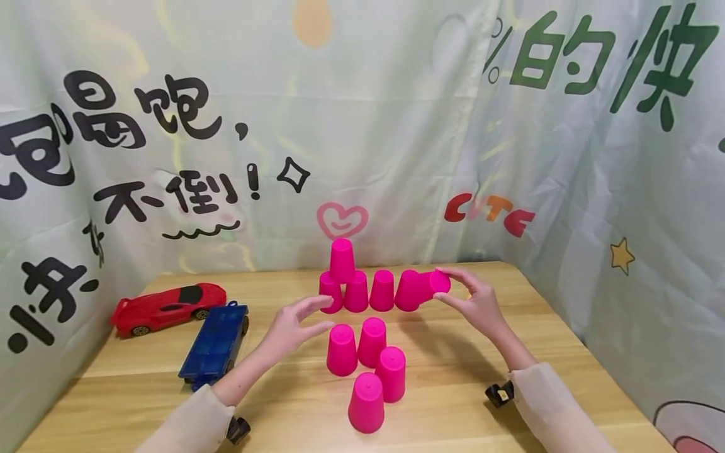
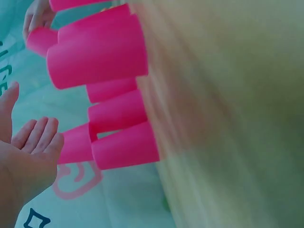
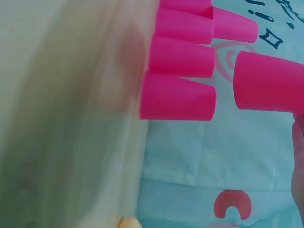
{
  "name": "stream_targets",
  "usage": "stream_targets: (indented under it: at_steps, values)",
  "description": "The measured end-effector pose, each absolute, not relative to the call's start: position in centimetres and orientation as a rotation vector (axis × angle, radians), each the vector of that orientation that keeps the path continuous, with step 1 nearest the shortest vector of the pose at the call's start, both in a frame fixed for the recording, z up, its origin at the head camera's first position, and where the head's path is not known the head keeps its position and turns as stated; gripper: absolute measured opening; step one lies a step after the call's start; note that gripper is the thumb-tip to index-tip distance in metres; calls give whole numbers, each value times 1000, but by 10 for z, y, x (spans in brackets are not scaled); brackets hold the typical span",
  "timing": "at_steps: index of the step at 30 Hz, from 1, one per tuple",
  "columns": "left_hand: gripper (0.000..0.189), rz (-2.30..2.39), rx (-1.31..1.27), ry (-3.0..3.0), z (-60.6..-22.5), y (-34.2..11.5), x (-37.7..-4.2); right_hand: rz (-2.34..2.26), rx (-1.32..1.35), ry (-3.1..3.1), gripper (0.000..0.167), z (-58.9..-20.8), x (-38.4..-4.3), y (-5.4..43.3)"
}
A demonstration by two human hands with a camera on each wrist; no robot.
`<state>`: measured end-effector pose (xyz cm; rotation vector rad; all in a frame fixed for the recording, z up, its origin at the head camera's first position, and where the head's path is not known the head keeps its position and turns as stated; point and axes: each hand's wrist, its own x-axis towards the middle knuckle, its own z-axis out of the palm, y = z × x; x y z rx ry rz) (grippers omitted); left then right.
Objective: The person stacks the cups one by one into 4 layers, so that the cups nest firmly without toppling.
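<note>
My right hand (image 1: 474,301) pinches a pink cup (image 1: 435,284) between thumb and fingers, at the right end of the back row. This cup is tilted, its closed base turned toward the head camera; in the right wrist view the cup (image 3: 268,83) hangs off the table. Several upside-down pink cups make up the back row (image 1: 382,291), and one more cup (image 1: 342,261) stands across the two leftmost. My left hand (image 1: 294,326) holds nothing, fingers and thumb spread apart beside the row's left end. Nearer to me stand several more upside-down cups, including a front one (image 1: 366,404).
On the left of the wooden table (image 1: 453,415) are a red toy car (image 1: 170,308) and a blue toy trailer (image 1: 215,343). Printed cloth (image 1: 385,138) hangs behind the table and along both sides.
</note>
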<state>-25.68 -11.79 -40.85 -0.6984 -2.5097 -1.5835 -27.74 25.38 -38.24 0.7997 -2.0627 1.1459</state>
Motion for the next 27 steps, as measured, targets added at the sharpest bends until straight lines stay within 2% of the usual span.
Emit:
stream_targets:
  at_steps: [6, 13, 27]
  values:
    - [53, -1628, -764, -2603, -422, -112, -253, 1194, 682, -2115, 50, -373, -295, 246]
    - [53, -1570, -848, -2643, -427, -108, -252, 1162, 658, -2250, 46, -358, -319, 236]
    - [46, -1445, -903, -2675, -426, -108, -253, 1164, 665, -2428, 47, -351, -353, 227]
